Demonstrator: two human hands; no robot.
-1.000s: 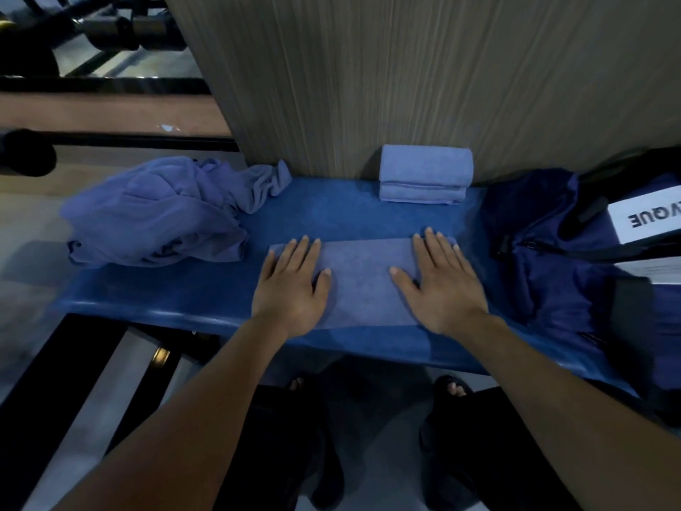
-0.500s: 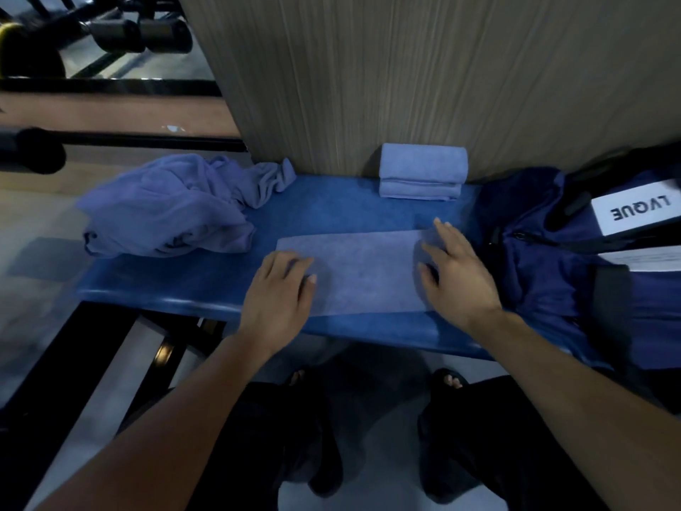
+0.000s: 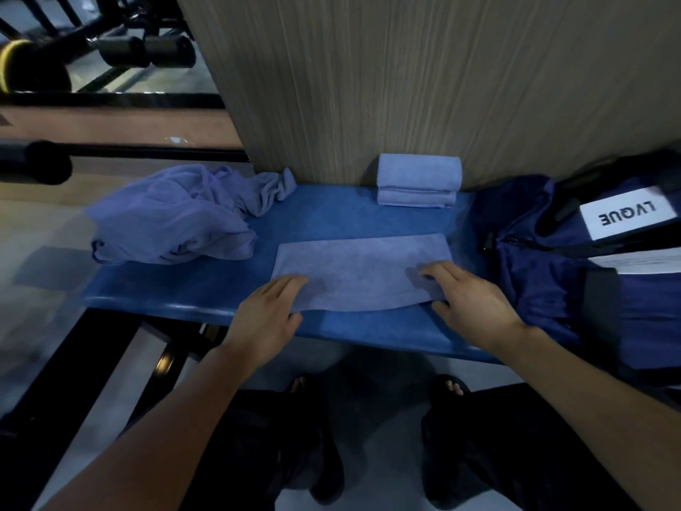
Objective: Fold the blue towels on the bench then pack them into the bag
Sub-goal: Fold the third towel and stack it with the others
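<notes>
The bench (image 3: 331, 223) has a smooth blue top with a rounded front edge, and behind it stands a wall panel (image 3: 405, 86) with fine vertical grain, like wood. On the middle of the bench lies the half-folded towel (image 3: 359, 272), a flat long rectangle of soft, slightly fuzzy blue cloth with a matte surface. Its near edge bends a little upward between my hands.

My left hand (image 3: 269, 319) takes the near left corner of this towel; the fingers lie on top and the thumb goes under the edge, so I pinch the cloth. My right hand (image 3: 470, 300) does the same at the near right corner, fingers bent over the top and thumb below the edge.

To the left, on the end of the bench, a crumpled towel (image 3: 173, 215) lies in a loose heap with many soft wrinkles, the same blue cloth. At the back, touching the wall panel, sits a folded towel (image 3: 418, 180), a neat thick block with rounded folds, paler in the light.

On the right end rests the bag (image 3: 545, 252), dark navy, of thin smooth fabric with a zipper. It carries a white label (image 3: 626, 217) with black letters "LVQUE", upside down from where I stand.
</notes>
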